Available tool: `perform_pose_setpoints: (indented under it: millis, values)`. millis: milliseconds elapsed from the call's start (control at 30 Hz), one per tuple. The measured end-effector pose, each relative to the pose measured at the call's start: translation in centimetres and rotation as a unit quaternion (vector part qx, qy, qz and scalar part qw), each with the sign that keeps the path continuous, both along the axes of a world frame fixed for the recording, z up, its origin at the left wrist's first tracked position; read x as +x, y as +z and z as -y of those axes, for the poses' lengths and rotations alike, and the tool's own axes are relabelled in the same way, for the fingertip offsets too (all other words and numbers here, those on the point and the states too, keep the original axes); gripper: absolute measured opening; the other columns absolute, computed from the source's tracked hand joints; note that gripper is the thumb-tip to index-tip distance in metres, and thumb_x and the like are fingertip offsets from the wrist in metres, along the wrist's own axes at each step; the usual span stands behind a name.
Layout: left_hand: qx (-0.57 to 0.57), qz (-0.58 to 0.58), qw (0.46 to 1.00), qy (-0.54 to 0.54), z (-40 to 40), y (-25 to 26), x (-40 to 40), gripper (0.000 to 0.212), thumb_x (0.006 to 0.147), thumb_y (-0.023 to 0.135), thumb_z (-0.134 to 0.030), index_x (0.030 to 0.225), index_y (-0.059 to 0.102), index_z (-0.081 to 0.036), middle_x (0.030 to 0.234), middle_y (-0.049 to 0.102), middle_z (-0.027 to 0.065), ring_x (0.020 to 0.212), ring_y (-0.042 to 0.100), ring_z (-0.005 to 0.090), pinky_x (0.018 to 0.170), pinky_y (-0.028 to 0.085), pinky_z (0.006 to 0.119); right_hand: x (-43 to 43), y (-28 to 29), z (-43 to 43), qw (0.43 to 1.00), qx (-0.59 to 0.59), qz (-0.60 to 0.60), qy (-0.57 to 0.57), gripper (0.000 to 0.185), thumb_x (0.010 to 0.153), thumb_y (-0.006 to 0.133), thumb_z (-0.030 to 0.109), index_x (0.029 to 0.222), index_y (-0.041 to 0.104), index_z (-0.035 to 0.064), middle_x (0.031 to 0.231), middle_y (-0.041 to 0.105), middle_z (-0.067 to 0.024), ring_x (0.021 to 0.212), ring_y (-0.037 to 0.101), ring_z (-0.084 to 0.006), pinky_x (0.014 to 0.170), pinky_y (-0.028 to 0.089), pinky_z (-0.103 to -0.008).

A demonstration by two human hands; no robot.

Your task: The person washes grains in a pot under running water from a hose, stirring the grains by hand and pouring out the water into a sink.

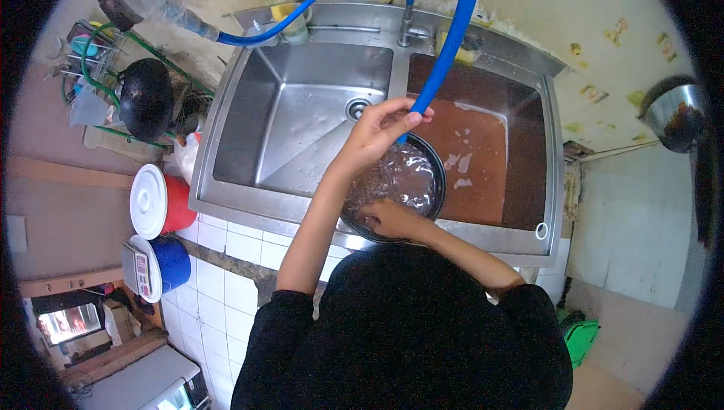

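My left hand [390,127] grips a blue hose [444,62] near its lower end. That end points down into a round black pan [440,175], which rests across the sink's middle divider and front rim. Clear, rippling water [416,184] stands in the pan. Inside its near-left part is my right hand [390,219], fingers bent down at the water; whether they hold anything is hidden. Left of the pan lies a steel sink basin [305,127] with a drain [358,109]. The right basin holds reddish-brown water [478,150] with pale patches of foam.
A faucet [405,28] with another blue hose stands behind the divider. Near it are a bottle [294,28] and a sponge [466,48]. Leftward are a black wok [146,99], a red bucket [178,203] and a blue bucket [172,263] bearing a scale [137,268]. A pot [673,113] hangs right.
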State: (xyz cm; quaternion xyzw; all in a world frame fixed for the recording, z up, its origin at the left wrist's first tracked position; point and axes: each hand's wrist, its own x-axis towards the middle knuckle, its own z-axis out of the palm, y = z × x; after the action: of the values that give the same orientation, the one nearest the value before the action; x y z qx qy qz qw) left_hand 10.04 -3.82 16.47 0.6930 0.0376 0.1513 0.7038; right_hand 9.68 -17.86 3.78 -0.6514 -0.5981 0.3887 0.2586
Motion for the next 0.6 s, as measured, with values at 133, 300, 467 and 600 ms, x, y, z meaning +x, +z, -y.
perform_pose_setpoints:
  millis: [133, 300, 467, 600]
  values:
    - [-0.001, 0.005, 1.000, 0.004, -0.1, -0.1, -0.1, 0.024, 0.089, 0.055, -0.019, 0.103, 0.062, -0.001, 0.100, 0.064, 0.0077, 0.097, 0.059, 0.0163, 0.085, 0.044, 0.030, 0.8, 1.9, -2.6, 0.998, -0.023, 0.034, -0.037, 0.032, 0.076, 0.050, 0.010, 0.107, 0.060, 0.0083, 0.096, 0.061, -0.0219, 0.089, 0.059, -0.0387, 0.082, 0.045, -0.0483]
    - [0.007, 0.017, 1.000, -0.004, -0.4, -0.3, 0.0, 0.024, 0.089, 0.055, -0.019, 0.103, 0.062, 0.000, 0.100, 0.064, 0.0086, 0.097, 0.059, 0.0169, 0.087, 0.044, 0.030, 4.2, -1.4, -5.2, 0.982, 0.130, 0.062, -0.122, 0.034, 0.072, 0.052, 0.009, 0.105, 0.060, 0.0072, 0.096, 0.061, -0.0223, 0.088, 0.059, -0.0395, 0.082, 0.046, -0.0495]
    - [-0.017, 0.013, 1.000, 0.006, -0.6, -0.4, -0.4, 0.024, 0.089, 0.055, -0.018, 0.104, 0.062, 0.000, 0.100, 0.064, 0.0086, 0.097, 0.059, 0.0174, 0.089, 0.043, 0.031, 6.9, -0.4, -5.9, 0.975, 0.034, 0.104, -0.195, 0.033, 0.072, 0.052, 0.009, 0.103, 0.058, 0.0028, 0.094, 0.061, -0.0238, 0.087, 0.059, -0.0409, 0.082, 0.045, -0.0501]
    - [-0.025, 0.014, 1.000, 0.002, -0.5, -0.5, 0.0, 0.025, 0.089, 0.055, -0.018, 0.105, 0.061, 0.000, 0.101, 0.064, 0.0085, 0.098, 0.059, 0.0174, 0.090, 0.043, 0.030, 10.0, -0.3, -4.0, 0.968, 0.044, 0.167, -0.183, 0.035, 0.072, 0.052, 0.012, 0.105, 0.055, 0.0004, 0.084, 0.063, -0.0231, 0.075, 0.061, -0.0401, 0.073, 0.050, -0.0466]
